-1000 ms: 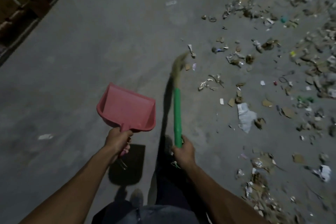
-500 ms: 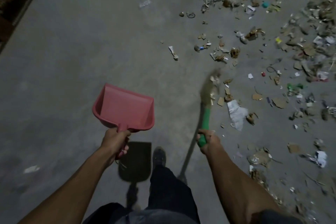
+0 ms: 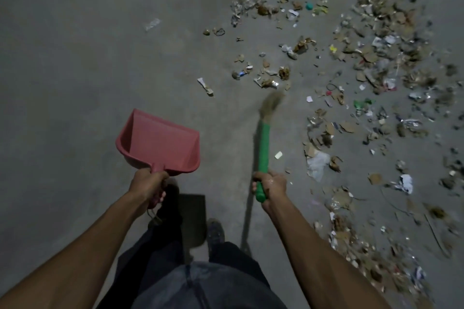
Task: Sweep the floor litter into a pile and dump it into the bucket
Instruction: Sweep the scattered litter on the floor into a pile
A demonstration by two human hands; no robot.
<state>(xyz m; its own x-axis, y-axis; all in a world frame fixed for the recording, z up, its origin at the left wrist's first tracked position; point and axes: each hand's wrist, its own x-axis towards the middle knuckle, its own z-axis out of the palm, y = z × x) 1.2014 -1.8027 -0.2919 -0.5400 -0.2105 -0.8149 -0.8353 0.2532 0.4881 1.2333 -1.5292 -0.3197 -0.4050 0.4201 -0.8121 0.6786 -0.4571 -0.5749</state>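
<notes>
The right hand [image 3: 271, 187] is wrapped tight round the bottom of the broom's green handle [image 3: 263, 148], fingers curled right about it. The broom [image 3: 264, 138] points away from the person, its straw-coloured bristles [image 3: 271, 104] blurred, just at the near edge of the mess. The left hand [image 3: 148, 184] has its fingers closed round the grip of a pink dustpan [image 3: 158, 143], held up off the floor [image 3: 75, 70] with its open mouth facing away; nothing lies in the pan that I can see. Its dark shadow falls on the concrete beside the person's dark trousers and one shoe [image 3: 215, 229].

The litter [image 3: 364, 70] is spread wide over the right side of the floor: bits of brown cardboard, crumpled wrappers, scraps of paper. A pale plastic bag [image 3: 316, 164] lies near the right hand, and a small white scrap [image 3: 278, 155] sits just beside the green handle. A stray torn wrapper [image 3: 206, 85] lies apart, left of the bristles. The left side of the floor is bare grey concrete, save a clear scrap [image 3: 152, 24] far off.
</notes>
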